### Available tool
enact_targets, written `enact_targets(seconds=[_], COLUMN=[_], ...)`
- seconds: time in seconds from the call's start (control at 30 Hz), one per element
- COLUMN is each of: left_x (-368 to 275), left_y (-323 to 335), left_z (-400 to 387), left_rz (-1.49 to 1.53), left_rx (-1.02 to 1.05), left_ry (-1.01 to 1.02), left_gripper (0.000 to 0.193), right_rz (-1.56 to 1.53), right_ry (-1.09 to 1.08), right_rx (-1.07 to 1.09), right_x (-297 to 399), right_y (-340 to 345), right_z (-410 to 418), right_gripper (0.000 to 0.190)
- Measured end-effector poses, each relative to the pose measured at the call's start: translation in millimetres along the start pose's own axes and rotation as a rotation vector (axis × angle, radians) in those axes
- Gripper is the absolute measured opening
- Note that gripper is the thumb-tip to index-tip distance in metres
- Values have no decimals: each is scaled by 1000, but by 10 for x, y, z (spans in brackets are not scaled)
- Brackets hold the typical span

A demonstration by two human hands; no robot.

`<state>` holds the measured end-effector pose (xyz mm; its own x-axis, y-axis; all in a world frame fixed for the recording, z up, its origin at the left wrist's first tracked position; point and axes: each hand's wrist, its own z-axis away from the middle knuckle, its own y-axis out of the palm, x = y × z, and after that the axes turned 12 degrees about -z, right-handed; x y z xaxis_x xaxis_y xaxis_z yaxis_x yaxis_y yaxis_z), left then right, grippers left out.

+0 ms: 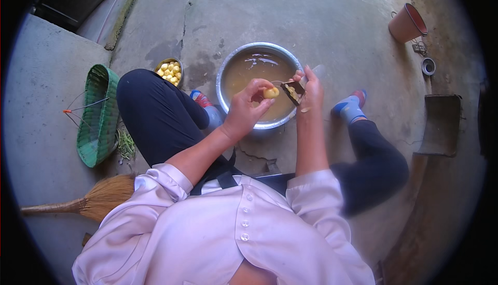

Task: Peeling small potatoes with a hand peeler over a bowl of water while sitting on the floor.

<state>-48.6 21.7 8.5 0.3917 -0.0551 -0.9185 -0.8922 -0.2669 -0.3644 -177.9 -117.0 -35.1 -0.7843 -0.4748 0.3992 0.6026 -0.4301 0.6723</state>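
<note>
My left hand [248, 108] pinches a small peeled potato [271, 92] between thumb and fingers. Close to it, my right hand [312, 90] grips a dark, flat-bladed tool [297, 88]; its exact kind is hard to tell. Pale peel [291, 91] clings to the blade, and a scrap of peel [305, 110] sticks to my right wrist. Both hands are above a round metal basin [229, 110] of cloudy brown water, which stands on the floor between my feet. Beyond my left knee, a bowl [180, 64] holds several peeled potatoes [169, 71].
A green woven basket [113, 102], green bean pods [125, 144] and a straw broom [111, 196] lie on the concrete floor [249, 9] at left. To the right are a reddish bucket [404, 26], a small metal cup [428, 66] and a metal dustpan-like tray [439, 125].
</note>
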Motion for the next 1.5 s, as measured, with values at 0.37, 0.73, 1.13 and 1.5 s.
enact_targets(seconds=[0.37,0.73,1.13,1.5], left_x=[-9,111,155,128], left_y=[17,34,36,74], left_z=[-27,31,19,57], left_rz=[324,-26,-99,-16], left_rx=[122,88,57,-4], left_ry=[-312,-263,-180,-202], left_gripper=[29,24,25,28], right_rz=[75,251,121,69], right_ry=[-54,-300,-217,-171], right_rx=[57,206,156,31], right_x=[-42,-141,-202,-221], right_y=[202,379,419,391], right_z=[234,437,511,497], right_gripper=[15,14,16,15])
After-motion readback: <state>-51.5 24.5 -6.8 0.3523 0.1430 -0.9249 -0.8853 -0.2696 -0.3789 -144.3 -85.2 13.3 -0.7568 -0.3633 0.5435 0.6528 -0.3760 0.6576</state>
